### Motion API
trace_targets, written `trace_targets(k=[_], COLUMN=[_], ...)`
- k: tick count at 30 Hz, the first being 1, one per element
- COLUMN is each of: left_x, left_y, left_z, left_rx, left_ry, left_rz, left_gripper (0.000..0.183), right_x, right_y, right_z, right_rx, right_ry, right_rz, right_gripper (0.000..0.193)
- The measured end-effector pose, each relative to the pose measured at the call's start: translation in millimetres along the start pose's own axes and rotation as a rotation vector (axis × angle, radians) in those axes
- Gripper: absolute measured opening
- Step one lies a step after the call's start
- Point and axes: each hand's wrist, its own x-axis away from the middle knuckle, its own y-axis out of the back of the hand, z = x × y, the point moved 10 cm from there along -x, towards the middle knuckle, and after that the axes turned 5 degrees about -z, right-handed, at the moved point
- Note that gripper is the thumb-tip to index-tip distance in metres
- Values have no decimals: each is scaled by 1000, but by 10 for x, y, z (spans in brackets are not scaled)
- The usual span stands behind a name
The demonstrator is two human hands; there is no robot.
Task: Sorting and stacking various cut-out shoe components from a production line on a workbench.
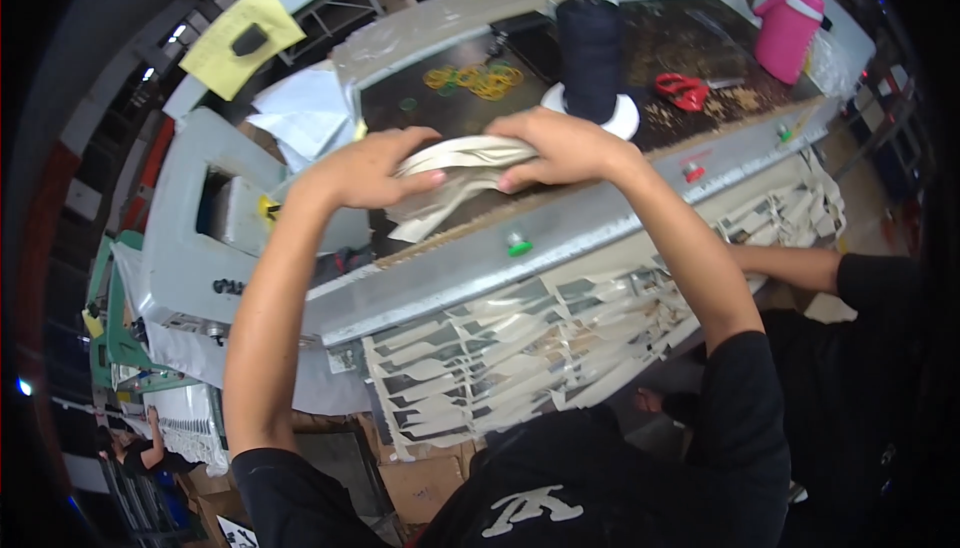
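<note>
Both my hands grip a folded stack of cream cloth pieces [462,156] above the front of the dark machine top [440,128]. My left hand [375,170] is closed round its left end, thumb on the near side. Round the right end my right hand [565,148] is closed in the same way. The middle of the stack bows upward, and a loose flap hangs down by my left hand. Beyond my hands lies a pile of yellow and green rubber bands [480,80]. A cone of black thread [590,58] stands just behind my right hand.
Red-handled scissors [683,91] and a pink jug [790,28] are at the right. Cream cloth cut-outs [520,348] hang below the machine's metal front edge [460,263], which carries coloured buttons. A co-worker's arm [795,264] reaches in from the right. White papers [305,118] lie left.
</note>
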Motion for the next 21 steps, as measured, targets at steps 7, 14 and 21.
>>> trace_targets(k=[7, 14, 21], left_x=[-110, 768, 1929], left_y=[-97, 42, -3644], left_z=[-239, -727, -1298], left_rx=[291, 119, 493], left_ry=[-54, -81, 309], left_rz=[-136, -884, -273], left_gripper=[77, 70, 42], right_x=[-145, 786, 2740], right_y=[202, 539, -744], right_z=[-34, 124, -954], right_rx=[11, 56, 398], right_ry=[75, 132, -457], right_rz=[-60, -598, -121], right_gripper=[78, 99, 66])
